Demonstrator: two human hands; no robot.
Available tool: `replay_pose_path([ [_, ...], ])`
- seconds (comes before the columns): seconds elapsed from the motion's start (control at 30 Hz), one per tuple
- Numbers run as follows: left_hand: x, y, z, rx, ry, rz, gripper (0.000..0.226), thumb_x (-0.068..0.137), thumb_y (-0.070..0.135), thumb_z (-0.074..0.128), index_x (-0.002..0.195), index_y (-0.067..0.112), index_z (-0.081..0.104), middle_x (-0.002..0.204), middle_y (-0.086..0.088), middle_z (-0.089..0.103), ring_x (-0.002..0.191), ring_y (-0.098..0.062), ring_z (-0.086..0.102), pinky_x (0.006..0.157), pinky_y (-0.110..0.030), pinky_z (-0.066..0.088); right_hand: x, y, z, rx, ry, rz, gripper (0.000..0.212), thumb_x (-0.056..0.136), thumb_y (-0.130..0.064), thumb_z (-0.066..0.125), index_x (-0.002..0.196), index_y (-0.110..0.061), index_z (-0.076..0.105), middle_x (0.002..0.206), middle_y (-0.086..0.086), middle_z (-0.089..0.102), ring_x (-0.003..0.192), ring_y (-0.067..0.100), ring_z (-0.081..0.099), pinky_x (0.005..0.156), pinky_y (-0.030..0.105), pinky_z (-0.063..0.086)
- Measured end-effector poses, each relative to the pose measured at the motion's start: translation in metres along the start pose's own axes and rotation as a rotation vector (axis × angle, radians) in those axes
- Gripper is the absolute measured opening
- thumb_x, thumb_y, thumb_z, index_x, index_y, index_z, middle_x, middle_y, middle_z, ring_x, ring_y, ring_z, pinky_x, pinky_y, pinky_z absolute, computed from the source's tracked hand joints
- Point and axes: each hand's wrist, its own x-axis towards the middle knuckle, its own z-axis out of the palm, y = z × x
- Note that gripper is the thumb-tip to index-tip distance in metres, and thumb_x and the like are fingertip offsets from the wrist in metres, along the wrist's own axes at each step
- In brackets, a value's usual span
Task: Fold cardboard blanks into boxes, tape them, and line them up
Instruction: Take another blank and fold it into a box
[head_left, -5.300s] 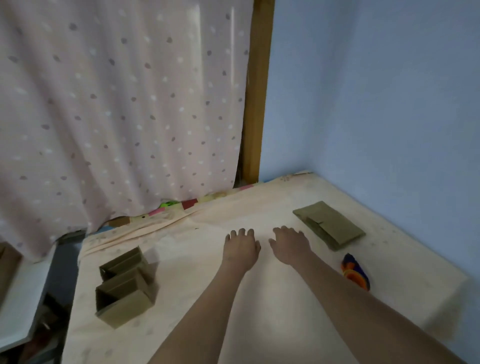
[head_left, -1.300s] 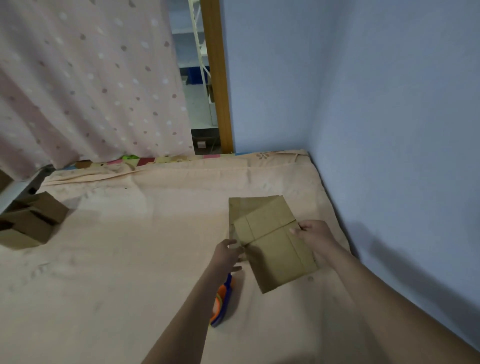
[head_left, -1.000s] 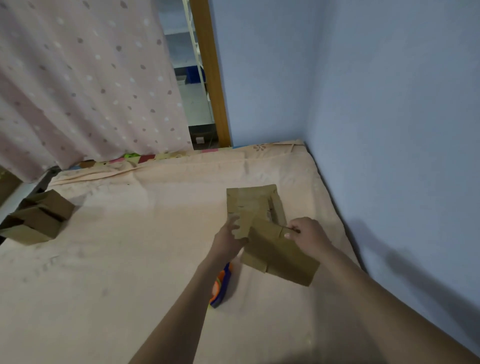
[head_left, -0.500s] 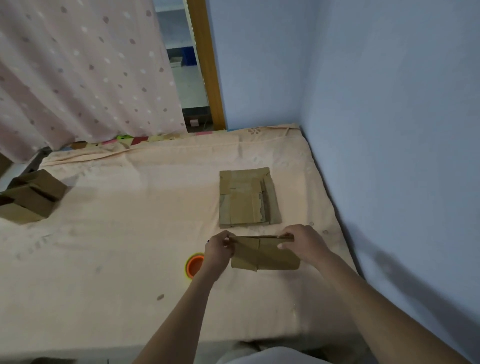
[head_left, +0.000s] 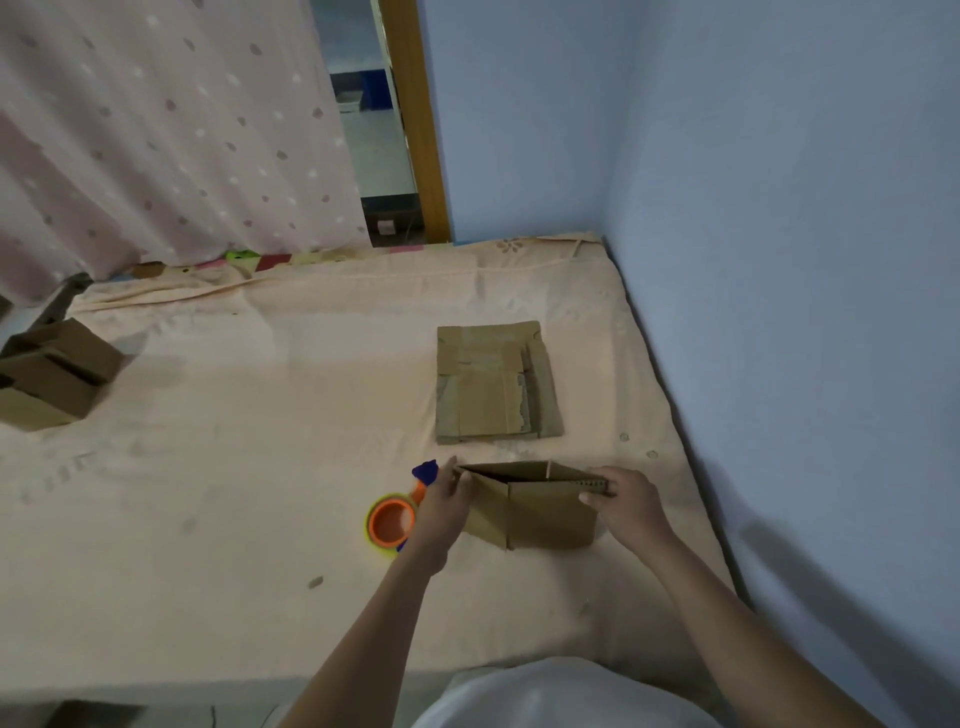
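A brown cardboard blank (head_left: 530, 506) stands upright between my hands, partly spread into a sleeve with its top edge open. My left hand (head_left: 441, 512) holds its left end and my right hand (head_left: 626, 506) pinches its right top corner. Beyond it a stack of flat blanks (head_left: 496, 382) lies on the cloth. An orange and blue tape dispenser (head_left: 397, 514) rests just left of my left hand. Folded boxes (head_left: 49, 374) sit together at the far left.
The work surface is a bed covered with a peach cloth (head_left: 234, 467). A blue wall (head_left: 779, 260) runs along the right side. A dotted curtain (head_left: 156, 130) hangs at the back left beside a wooden door frame (head_left: 415, 130).
The blank was lifted off the stack, brought toward me and turned upright. Since half a second ago it has spread from nearly flat into a partly open sleeve.
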Motion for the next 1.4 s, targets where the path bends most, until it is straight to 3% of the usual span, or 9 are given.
replay_pose_path([
  [0.13, -0.004, 0.020, 0.005, -0.123, -0.012, -0.036, 0.013, 0.104, 0.036, 0.046, 0.097, 0.038, 0.058, 0.112, 0.002, 0.059, 0.108, -0.016, 0.056, 0.108, -0.042, 0.044, 0.001, -0.007, 0.003, 0.130, -0.008, 0.017, 0.023, 0.088, -0.006, 0.072, 0.107, -0.017, 0.075, 0.091, -0.010, 0.075, 0.090, 0.005, 0.070, 0.068, 0.011, 0.046],
  [0.33, 0.004, 0.028, 0.008, -0.173, -0.111, -0.064, 0.043, 0.103, 0.019, 0.046, 0.144, 0.008, 0.043, 0.146, -0.009, 0.046, 0.134, -0.026, 0.047, 0.112, -0.043, 0.040, 0.001, -0.016, 0.002, 0.412, -0.027, 0.103, 0.028, 0.093, -0.007, 0.068, 0.115, -0.023, 0.069, 0.102, -0.014, 0.069, 0.096, -0.002, 0.063, 0.074, 0.008, 0.049],
  [0.4, 0.006, 0.024, 0.008, -0.184, -0.147, -0.081, 0.040, 0.104, 0.023, 0.046, 0.143, 0.017, 0.047, 0.147, -0.008, 0.048, 0.134, -0.026, 0.047, 0.112, -0.045, 0.042, 0.001, -0.014, 0.003, 0.501, -0.001, 0.170, 0.024, 0.094, -0.015, 0.068, 0.119, -0.017, 0.070, 0.107, -0.006, 0.071, 0.102, 0.008, 0.066, 0.092, 0.026, 0.056],
  [0.47, 0.004, 0.020, 0.008, -0.171, -0.190, -0.052, 0.033, 0.106, 0.030, 0.042, 0.137, 0.029, 0.053, 0.138, -0.006, 0.054, 0.127, -0.022, 0.052, 0.109, -0.045, 0.045, 0.001, -0.012, 0.005, 0.573, -0.010, 0.241, 0.017, 0.098, -0.021, 0.064, 0.113, -0.014, 0.069, 0.107, 0.000, 0.071, 0.101, 0.016, 0.068, 0.092, 0.036, 0.058],
  [0.63, -0.005, 0.011, 0.010, -0.228, -0.145, -0.071, 0.041, 0.104, 0.035, 0.046, 0.145, 0.031, 0.046, 0.143, -0.002, 0.048, 0.133, -0.024, 0.045, 0.110, -0.049, 0.042, 0.002, -0.002, 0.014, 0.541, 0.022, 0.294, 0.031, 0.100, -0.024, 0.061, 0.125, -0.007, 0.064, 0.117, 0.010, 0.069, 0.101, 0.024, 0.070, 0.085, 0.042, 0.062],
  [0.8, -0.012, 0.009, 0.014, -0.327, -0.075, -0.092, 0.038, 0.103, 0.025, 0.052, 0.140, 0.017, 0.052, 0.126, -0.005, 0.060, 0.121, -0.021, 0.056, 0.104, -0.042, 0.049, -0.001, -0.001, 0.010, 0.324, -0.023, 0.280, 0.025, 0.101, -0.022, 0.057, 0.124, -0.019, 0.066, 0.118, 0.000, 0.065, 0.105, 0.020, 0.064, 0.090, 0.046, 0.059],
  [1.13, -0.002, 0.020, 0.002, -0.277, -0.074, -0.174, 0.013, 0.097, 0.023, 0.063, 0.110, 0.024, 0.065, 0.120, -0.003, 0.063, 0.115, -0.023, 0.058, 0.102, -0.048, 0.050, -0.007, -0.013, 0.009, 0.568, -0.099, 0.364, 0.045, 0.098, -0.025, 0.064, 0.142, -0.018, 0.054, 0.130, 0.008, 0.062, 0.105, 0.022, 0.066, 0.086, 0.043, 0.061],
  [1.27, -0.004, 0.013, 0.005, -0.095, -0.010, 0.027, 0.021, 0.096, 0.028, 0.064, 0.114, 0.037, 0.060, 0.124, -0.001, 0.060, 0.110, -0.016, 0.062, 0.085, -0.039, 0.060, -0.005, -0.023, 0.006, 0.410, -0.092, 0.297, 0.044, 0.098, -0.026, 0.064, 0.140, -0.024, 0.053, 0.124, 0.006, 0.059, 0.096, 0.013, 0.063, 0.072, 0.033, 0.062],
  [1.4, 0.000, 0.011, 0.009, 0.303, 0.091, 0.335, 0.025, 0.097, 0.017, 0.060, 0.106, 0.039, 0.054, 0.108, 0.003, 0.058, 0.095, -0.007, 0.060, 0.065, -0.009, 0.044, -0.005, -0.025, 0.009, 0.134, -0.008, 0.117, 0.050, 0.098, -0.029, 0.063, 0.143, -0.027, 0.043, 0.137, 0.000, 0.053, 0.122, 0.022, 0.056, 0.090, 0.036, 0.056],
])
